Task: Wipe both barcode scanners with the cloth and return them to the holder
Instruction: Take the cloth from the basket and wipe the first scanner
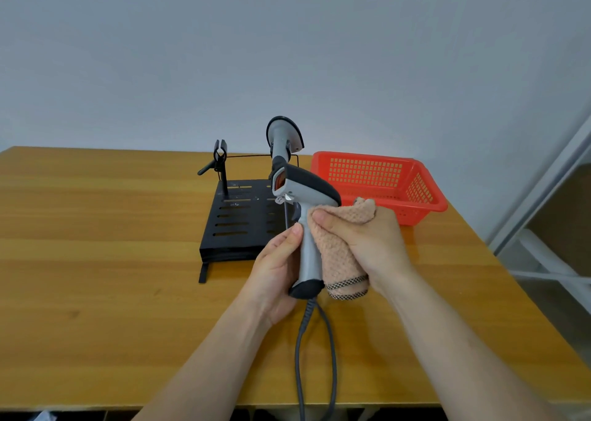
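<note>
1. Left hand [276,270] is gripping a scanner [305,196] by its handle above the table [112,260], fingers mostly hidden.
2. Right hand [367,238] is clamping the cloth [339,251] against that handle.
3. Second scanner [283,139] is sitting in the holder [236,222], partly hidden.
4. Cable [316,340] is running off the bottom edge.

Room: plain wall [287,43], wood-grain table [96,260], white metal frame [543,190] at right.
Pale grey-blue wall is filling the upper half, bare and evenly lit, no hard shadows. Table is spanning the full width in front of it, its top catching a soft sheen. Frame is cutting diagonally across the right edge, a tan panel [569,222] showing behind it.
</note>
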